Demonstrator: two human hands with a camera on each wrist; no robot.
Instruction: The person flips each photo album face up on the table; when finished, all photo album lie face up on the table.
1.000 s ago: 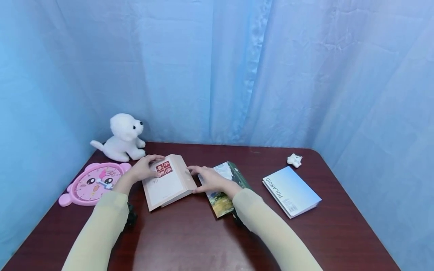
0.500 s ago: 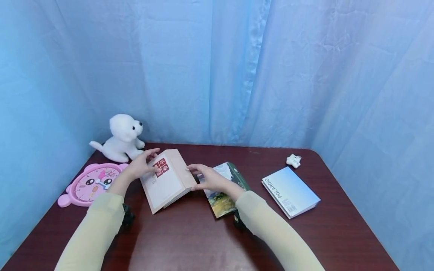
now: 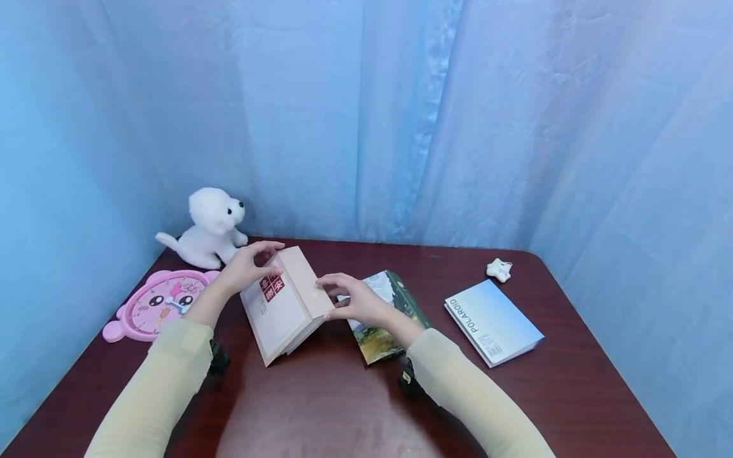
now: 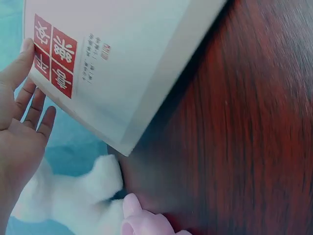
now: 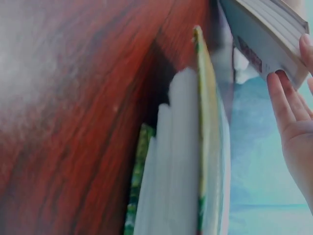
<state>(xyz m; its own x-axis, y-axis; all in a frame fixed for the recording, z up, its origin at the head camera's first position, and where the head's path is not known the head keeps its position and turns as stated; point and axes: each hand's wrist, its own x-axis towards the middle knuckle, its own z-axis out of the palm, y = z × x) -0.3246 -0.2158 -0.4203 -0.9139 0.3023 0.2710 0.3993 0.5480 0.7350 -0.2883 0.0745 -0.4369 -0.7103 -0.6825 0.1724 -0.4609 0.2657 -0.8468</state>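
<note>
A cream book (image 3: 280,315) with a red block of white characters on its cover is held tilted over the left middle of the table, its right side raised. My left hand (image 3: 245,268) grips its far left edge, thumb on the cover near the red block; in the left wrist view, the fingers lie behind the cover. At the book's right side, my right hand (image 3: 359,300) pinches the thick edge between thumb and fingers. The right wrist view shows the page block (image 5: 279,19) from below. Under the right forearm lies a green book (image 3: 372,337) with a landscape cover.
A white plush dog (image 3: 212,222) sits at the back left, with a pink toy clock (image 3: 150,312) in front of it. On the right lie a white-and-blue POLAROID album (image 3: 494,321) and a small white star (image 3: 499,270). Blue curtains (image 3: 298,127) surround the table (image 3: 321,407).
The cream book has tilted more steeply, its right side rising and its near corner shifting right and toward me. My left hand has risen along with its far edge.
</note>
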